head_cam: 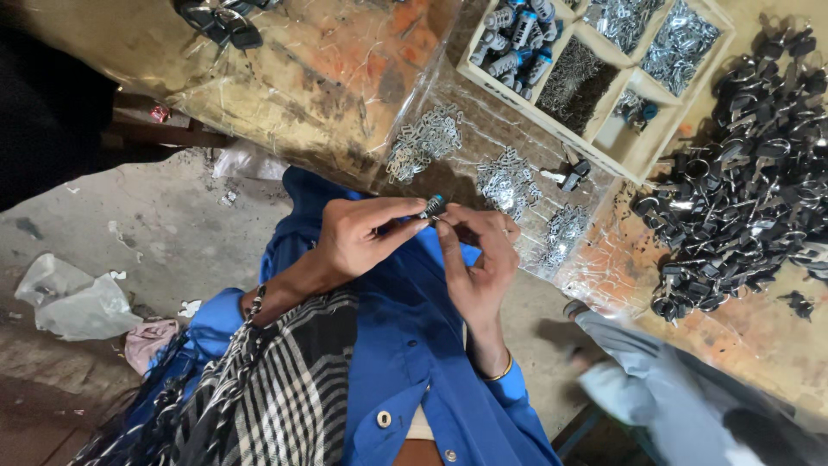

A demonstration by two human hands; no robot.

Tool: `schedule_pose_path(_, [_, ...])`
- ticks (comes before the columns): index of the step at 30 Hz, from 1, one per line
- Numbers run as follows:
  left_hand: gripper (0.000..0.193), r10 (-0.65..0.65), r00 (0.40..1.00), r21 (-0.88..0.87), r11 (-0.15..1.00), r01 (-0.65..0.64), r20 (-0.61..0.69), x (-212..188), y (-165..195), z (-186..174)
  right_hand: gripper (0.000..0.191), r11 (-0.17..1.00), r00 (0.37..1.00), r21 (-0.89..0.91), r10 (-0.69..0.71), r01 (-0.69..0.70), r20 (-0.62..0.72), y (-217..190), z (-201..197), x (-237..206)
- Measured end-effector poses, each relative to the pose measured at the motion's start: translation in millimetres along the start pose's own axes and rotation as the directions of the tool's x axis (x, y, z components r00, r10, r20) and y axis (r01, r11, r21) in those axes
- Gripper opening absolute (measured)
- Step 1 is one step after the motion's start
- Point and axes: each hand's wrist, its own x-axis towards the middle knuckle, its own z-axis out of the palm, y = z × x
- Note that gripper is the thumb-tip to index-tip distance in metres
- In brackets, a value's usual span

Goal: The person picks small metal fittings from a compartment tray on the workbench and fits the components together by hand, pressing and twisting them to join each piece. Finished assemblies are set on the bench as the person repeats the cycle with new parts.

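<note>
Workbench fills upper half of frame, covered with clear plastic sheet. Big heap of black keys at right edge. Wooden tray with compartments at upper right, holding small metal parts. Flat metal pieces in small piles at upper centre. Left hand and right hand close together at frame centre, fingertips of both pinched on small lock cylinder. Cylinder long axis runs diagonal, one end toward upper right, other toward lower left.
</note>
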Motion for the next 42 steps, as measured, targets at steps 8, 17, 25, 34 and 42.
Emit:
schedule_pose_path(8, [0.027,0.234,0.966,0.126,0.961,-0.247,0.11,-0.4,-4.3,-4.4,0.036,0.96,0.998,-0.274,-0.044,0.056,0.05,-11.6,-6.1,8.5])
schedule_pose_path(17, [0.029,0.315,0.919,-0.162,0.946,-0.282,0.238,29.4,19.0,-2.6,0.026,0.971,0.921,-0.096,-0.173,0.219,0.349,-10.9,-58.7,44.2])
schedule_pose_path(25, [0.03,0.236,0.953,-0.1,0.97,-0.22,0.189,43.3,58.3,-0.1,0.028,0.583,0.984,-0.803,-0.177,0.12,0.019,-14.8,-119.7,72.2])
schedule_pose_path(34, [0.031,-0.236,0.923,-0.499,0.786,0.365,0.303,52.0,78.7,8.8,0.015,0.29,0.992,0.954,0.073,0.076,-0.101,18.3,-142.8,29.8])
schedule_pose_path(42, [0.018,-0.419,0.807,-0.619,0.521,0.588,0.415,44.5,73.9,34.7,0.022,0.899,0.993,0.425,-0.119,0.111,-0.008,13.0,-89.8,-4.5])
